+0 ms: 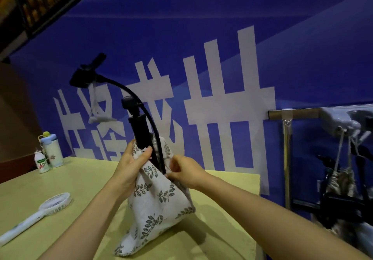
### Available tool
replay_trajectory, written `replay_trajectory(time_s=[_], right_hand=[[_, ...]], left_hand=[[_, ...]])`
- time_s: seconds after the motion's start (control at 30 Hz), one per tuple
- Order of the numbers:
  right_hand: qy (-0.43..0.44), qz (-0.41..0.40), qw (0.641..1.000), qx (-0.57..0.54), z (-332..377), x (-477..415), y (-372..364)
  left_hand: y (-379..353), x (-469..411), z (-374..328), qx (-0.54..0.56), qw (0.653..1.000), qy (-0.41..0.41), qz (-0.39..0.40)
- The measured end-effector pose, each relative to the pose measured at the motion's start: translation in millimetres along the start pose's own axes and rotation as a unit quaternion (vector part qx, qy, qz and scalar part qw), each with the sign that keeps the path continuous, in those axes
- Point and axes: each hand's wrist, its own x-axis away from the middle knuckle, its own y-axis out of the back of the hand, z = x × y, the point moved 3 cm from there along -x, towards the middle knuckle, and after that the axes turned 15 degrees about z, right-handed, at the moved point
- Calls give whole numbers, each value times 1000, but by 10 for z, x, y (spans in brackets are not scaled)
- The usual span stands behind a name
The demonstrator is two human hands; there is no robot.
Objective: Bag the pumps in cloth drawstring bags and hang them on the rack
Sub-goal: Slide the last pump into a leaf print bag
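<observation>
Currently: closing the leaf-print drawstring bag (155, 197) around the pump (139, 126).
Left hand (129, 167) and right hand (184, 172) pinch the mouth fabric; gather it evenly below the hose (141, 106) between the fingertips.

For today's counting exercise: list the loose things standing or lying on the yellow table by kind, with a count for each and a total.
Leaf-print cloth bag: 1
Black pump, standing in the bag: 1
Bottles: 2
White handheld fan: 1
Total: 5
</observation>
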Motion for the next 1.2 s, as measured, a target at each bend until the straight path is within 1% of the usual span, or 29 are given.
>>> replay_trajectory(time_s=[0.1, 0.13, 0.17, 0.2, 0.23, 0.27, 0.33, 0.4, 0.47, 0.5, 0.53, 0.57, 0.6, 0.67, 0.73, 0.77, 0.8, 0.83, 0.87, 0.93, 1.0, 1.07, 1.13, 1.2], right_hand=[[-13, 42, 999, 24, -150, 10, -70], [-20, 48, 999, 14, -184, 1, -80], [-32, 41, 999, -14, -225, -9, -66], [-54, 18, 996, -68, -267, -17, -21], [-81, -19, 986, -145, -324, -21, 49], [-106, -64, 964, -237, -379, -10, 133], [-118, -138, 894, -411, -435, 3, 279], [-111, -172, 836, -510, -368, 28, 355], [-89, -172, 792, -579, -270, 44, 400], [-76, -150, 781, -602, -207, 54, 408], [-66, -124, 783, -606, -157, 63, 415], [-68, -100, 805, -581, -135, 67, 430], [-82, -80, 842, -527, -118, 74, 453], [-114, -74, 914, -383, -93, 98, 475], [-90, -110, 959, -244, -57, 127, 473], [-65, -151, 973, -160, -26, 172, 483], [-38, -197, 976, -80, 5, 217, 489], [-5, -236, 972, -16, 49, 264, 507], [32, -250, 967, 35, 105, 286, 508], [56, -213, 971, 93, 165, 298, 491], [29, -176, 970, 165, 156, 318, 480], [8, -189, 954, 232, 122, 373, 518], [-1, -213, 951, 225, 87, 453, 593], [0, -238, 960, 151, 64, 546, 708]], left_hand=[[63, 9, -29, 33, 999, -17, 8], [68, 20, -42, 39, 999, -17, 9], [92, 24, -39, 36, 999, -18, 8], [108, 31, -38, 35, 999, -17, 3], [136, 35, -26, 24, 1000, -15, -6], [171, 36, -12, 5, 1000, -6, -21], [228, 39, 23, -79, 995, 17, -56], [249, 34, 85, -182, 980, 42, -73], [203, 24, 140, -226, 969, 49, -92], [163, 17, 146, -235, 966, 45, -102], [120, 6, 144, -232, 966, 37, -109], [86, -14, 146, -226, 967, 27, -114], [58, -29, 140, -224, 967, 22, -122], [-1, -44, 128, -237, 961, 25, -138], [-53, -57, 128, -238, 960, 24, -147], [-83, -67, 132, -231, 961, 25, -149], [-122, -76, 129, -225, 963, 24, -149], [-158, -95, 131, -224, 963, 25, -148], [-187, -112, 126, -228, 962, 28, -149], [-261, -125, 105, -225, 963, 33, -147], [-347, -120, 79, -215, 967, 33, -135], [-455, -103, 34, -214, 970, 21, -116], [-593, -87, -48, -224, 970, 21, -97], [-714, -90, -143, -241, 966, 29, -87]])
